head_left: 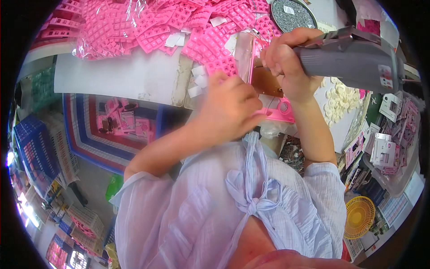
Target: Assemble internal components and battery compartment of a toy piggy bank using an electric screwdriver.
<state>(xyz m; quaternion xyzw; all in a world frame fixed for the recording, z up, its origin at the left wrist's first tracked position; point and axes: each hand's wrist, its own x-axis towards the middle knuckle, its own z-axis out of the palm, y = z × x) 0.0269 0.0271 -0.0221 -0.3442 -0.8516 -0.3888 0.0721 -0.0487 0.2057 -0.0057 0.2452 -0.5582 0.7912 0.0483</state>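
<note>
My left hand (pixel 233 103), a little blurred, has its fingers curled in at the left side of a pink plastic casing (pixel 281 115). Its thumb lies at the casing's near edge; what the fingers hold, if anything, is hidden. Inside the casing shows a brown circuit board (pixel 266 81). Above the casing's right side, my right hand (pixel 293 62) is closed round the lower end of a grey power tool, which looks like an electric screwdriver (pixel 349 58). The tool's tip is hidden behind my fingers.
Pink keypad sheets (pixel 179 18) are heaped at the back, some in clear plastic. A round dish of small metal screws (pixel 293 15) stands behind. White round parts (pixel 342 101) lie at right. A striped basket (pixel 83 130) holds pink pieces; a yellow basket (pixel 359 217) sits lower right.
</note>
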